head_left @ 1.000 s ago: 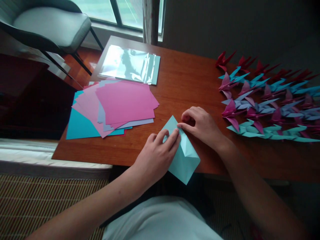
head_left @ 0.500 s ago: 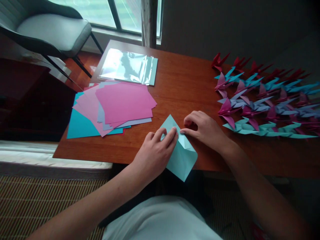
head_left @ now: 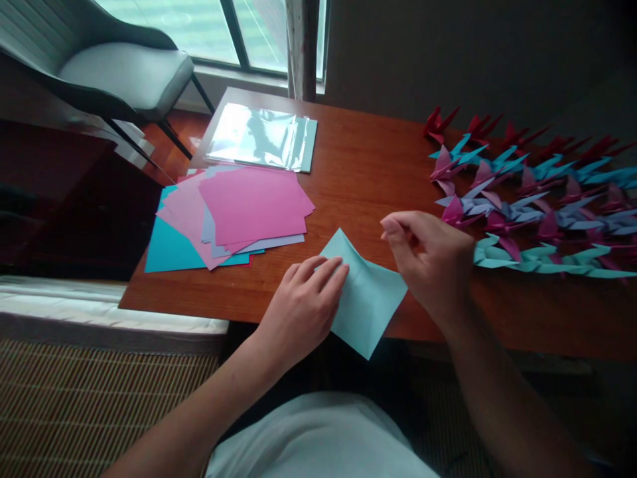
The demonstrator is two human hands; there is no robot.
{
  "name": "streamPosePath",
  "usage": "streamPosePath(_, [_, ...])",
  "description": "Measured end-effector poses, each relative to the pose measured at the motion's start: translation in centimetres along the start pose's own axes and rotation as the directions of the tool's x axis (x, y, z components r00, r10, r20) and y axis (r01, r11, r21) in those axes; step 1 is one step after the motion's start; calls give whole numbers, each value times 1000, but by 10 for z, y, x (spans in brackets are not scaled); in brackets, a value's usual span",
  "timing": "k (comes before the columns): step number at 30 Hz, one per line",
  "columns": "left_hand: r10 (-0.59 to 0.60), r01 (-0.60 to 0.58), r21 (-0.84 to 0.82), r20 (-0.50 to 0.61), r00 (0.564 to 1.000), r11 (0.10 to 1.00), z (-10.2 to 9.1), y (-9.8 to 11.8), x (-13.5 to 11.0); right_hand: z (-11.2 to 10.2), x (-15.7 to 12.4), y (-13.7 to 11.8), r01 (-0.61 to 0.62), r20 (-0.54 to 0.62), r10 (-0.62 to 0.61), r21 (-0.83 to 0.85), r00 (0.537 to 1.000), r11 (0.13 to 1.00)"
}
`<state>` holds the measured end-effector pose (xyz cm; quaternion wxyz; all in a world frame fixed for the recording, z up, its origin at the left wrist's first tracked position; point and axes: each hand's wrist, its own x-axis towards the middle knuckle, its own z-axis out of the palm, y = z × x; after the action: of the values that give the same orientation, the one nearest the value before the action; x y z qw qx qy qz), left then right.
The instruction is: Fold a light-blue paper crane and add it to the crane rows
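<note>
A light teal folded paper lies at the front edge of the wooden table, one corner hanging past the edge. My left hand presses flat on its left side, fingers stretched over the paper. My right hand is lifted just above the paper's right side, fingers curled loosely with the fingertips together and nothing visible in them.
A fanned stack of pink, lilac and blue paper sheets lies to the left. A clear plastic sleeve sits behind it. Rows of folded paper cranes fill the right side. A grey chair stands by the window.
My right hand has lifted off the teal paper and drawn back to the right. The fold it was pressing has flattened, so the paper now lies wider. My left hand stays on it.
</note>
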<state>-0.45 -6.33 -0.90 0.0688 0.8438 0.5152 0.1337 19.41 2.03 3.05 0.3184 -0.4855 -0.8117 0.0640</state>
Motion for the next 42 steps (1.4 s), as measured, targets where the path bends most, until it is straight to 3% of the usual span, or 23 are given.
streamPosePath(4, [-111, 110, -15, -106, 988, 994, 0, -4, -4, -23, -16, -22, 140, -155, -146, -50, 977, 989])
streamPosePath(8, [-183, 184, -6, -157, 970, 983, 5, -5, -3, -3, -32, -26, 364, 36, -363, -31, 931, 931])
streamPosePath(12, [-163, 170, 36, -148, 976, 985, 6, -5, -1, 24, -37, -12, 291, 205, -251, -198, 946, 936])
streamPosePath(16, [-170, 176, 32, -127, 977, 984, 5, -6, 0, 33, -36, 1, 193, 290, -98, -321, 952, 927])
streamPosePath(22, [-314, 268, -232, -194, 929, 935, -2, -12, 0, 36, -42, 1, 100, 325, 19, -344, 946, 934])
streamPosePath(25, [-463, 368, -469, -101, 881, 803, -8, -16, -2, 38, -47, 0, 58, 314, 61, -355, 947, 933])
streamPosePath(27, [-528, 408, -638, 3, 849, 653, -11, -17, -2, 39, -49, -1, 44, 310, 74, -359, 948, 932])
streamPosePath(31, [-603, 405, -890, 207, 770, 211, -15, -14, 3, 40, -52, -3, 16, 299, 97, -355, 949, 935])
streamPosePath(34, [-627, 362, -930, 319, 711, -62, -17, -6, 9, 41, -53, -6, -6, 289, 117, -358, 950, 934])
streamPosePath(36, [-613, 347, -925, 365, 701, -154, -18, 0, 11, 41, -53, -7, -16, 286, 126, -360, 950, 933])
streamPosePath(39, [-568, 346, -913, 407, 716, -218, -15, 8, 11, 42, -54, -9, -19, 277, 129, -367, 952, 930])
streamPosePath(42, [-559, 371, -919, 378, 738, -133, -11, 12, 11, 42, -54, -9, -32, 275, 140, -365, 951, 930])
